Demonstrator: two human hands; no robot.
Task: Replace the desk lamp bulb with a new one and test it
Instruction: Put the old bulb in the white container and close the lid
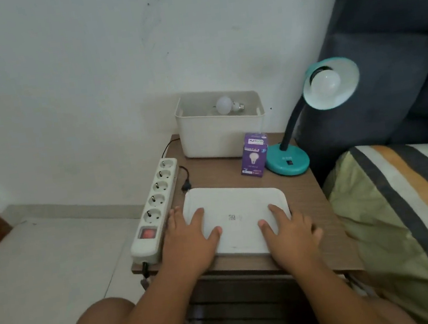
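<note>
Both hands flat and open, palms down, gripping nothing: left hand (190, 235) on the near left corner of the flat white rounded-rectangle plastic lid (237, 213), right hand (288, 229) on its near right corner. Lid lying on the small brown wood-grain bedside table (308, 203), landmark for all else here.

Left of the lid, along the table edge, a white five-socket power strip (156, 204) with a red rocker switch nearest the body; all sockets empty. Just beyond the lid's far left corner, a loose black plug (186, 185) on a thin cable, unplugged.

Beyond the lid, against the wall, an open cream plastic storage bin (219, 131) holding a loose white screw-base bulb (228, 104) on its side. Beyond the lid's far right corner, an upright purple cardboard bulb box (254, 158), touching or nearly touching the round base of the teal gooseneck desk lamp (287, 161). In the lamp's shade, a white globe bulb (325, 82), unlit.

Judged an opening stage: old bulb apparently still seated, box closed. Next move likely to call for steadying the shade and unscrewing the fitted bulb, plug kept out until testing.
</note>
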